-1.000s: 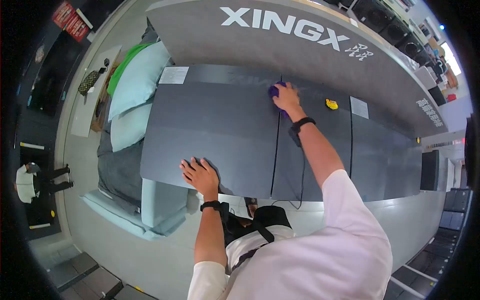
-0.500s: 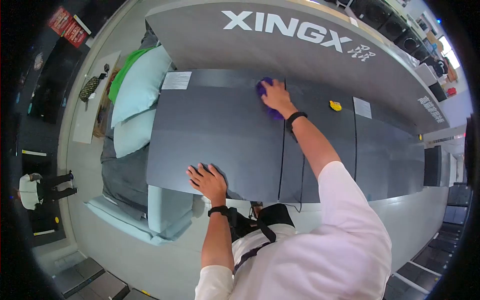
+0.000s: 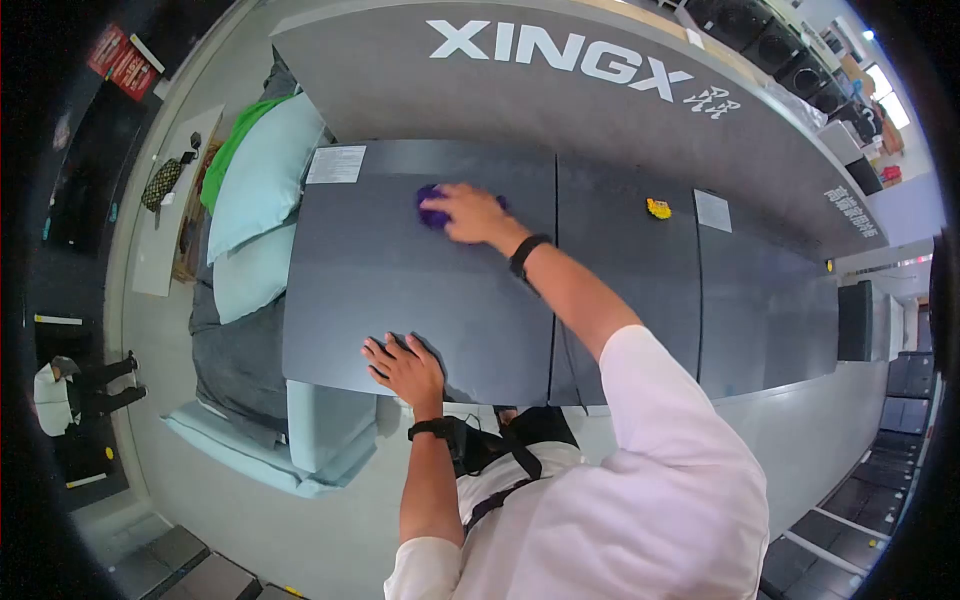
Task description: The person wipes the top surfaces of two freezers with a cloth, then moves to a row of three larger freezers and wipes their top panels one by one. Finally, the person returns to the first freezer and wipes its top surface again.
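My right hand [image 3: 478, 214] presses a bunched purple cloth [image 3: 431, 210] onto a smooth dark grey top panel [image 3: 470, 310], left of the seam with the adjoining panel. Parts of the cloth show on both sides of the hand; the rest is hidden under it. Near the front edge of the same panel, my left hand [image 3: 410, 374] lies flat with its fingers spread, holding nothing. A printed white sheet [image 3: 336, 164] lies at the panel's back left corner.
Behind the panels rises a grey board [image 3: 380, 80] with white lettering. A small yellow object [image 3: 658, 208] and another white sheet [image 3: 713, 211] lie to the right. Pale blue cushions [image 3: 265, 180] and a sofa [image 3: 330, 430] stand at left. Farther left is a person [image 3: 55, 397].
My right hand has swept left with the purple cloth, from beside the seam toward the middle of the left panel. My left hand stays flat near the front edge. The view shifts slightly.
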`<state>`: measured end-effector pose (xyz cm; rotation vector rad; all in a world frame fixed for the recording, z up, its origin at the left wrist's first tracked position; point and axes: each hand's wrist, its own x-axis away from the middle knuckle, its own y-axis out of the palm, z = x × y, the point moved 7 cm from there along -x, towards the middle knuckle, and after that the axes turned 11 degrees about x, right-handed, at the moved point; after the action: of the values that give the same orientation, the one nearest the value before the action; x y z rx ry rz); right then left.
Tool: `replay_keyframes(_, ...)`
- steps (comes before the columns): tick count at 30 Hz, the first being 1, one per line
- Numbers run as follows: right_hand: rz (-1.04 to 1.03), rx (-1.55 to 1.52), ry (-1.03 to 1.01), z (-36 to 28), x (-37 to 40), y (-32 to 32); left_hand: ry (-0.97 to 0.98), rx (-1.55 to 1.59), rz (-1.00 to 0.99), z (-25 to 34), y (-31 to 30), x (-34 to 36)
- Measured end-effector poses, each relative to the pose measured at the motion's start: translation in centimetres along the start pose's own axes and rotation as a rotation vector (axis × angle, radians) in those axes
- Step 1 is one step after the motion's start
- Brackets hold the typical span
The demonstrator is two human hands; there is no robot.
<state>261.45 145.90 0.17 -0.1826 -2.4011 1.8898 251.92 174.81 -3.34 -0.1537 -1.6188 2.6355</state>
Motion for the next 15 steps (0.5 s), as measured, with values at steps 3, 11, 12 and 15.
replay_keyframes(3,0.065,0.002,0.396,9.2,0.5,-2.9,-0.003,0.006,-0.012,0.3,0.2,-0.2)
replay_keyframes(11,0.045,0.245,0.633,10.1,-2.3,-3.0,-0.009,0.041,-0.006,0.3,0.0,-0.2)
replay_keyframes(12,0.043,0.230,0.539,7.3,-3.5,-2.1,-0.013,0.046,-0.007,0.2,0.0,-0.2)
replay_keyframes(15,0.008,0.107,0.073,-3.1,-4.8,0.2,-0.027,0.043,-0.023,0.1,0.1,-0.3)
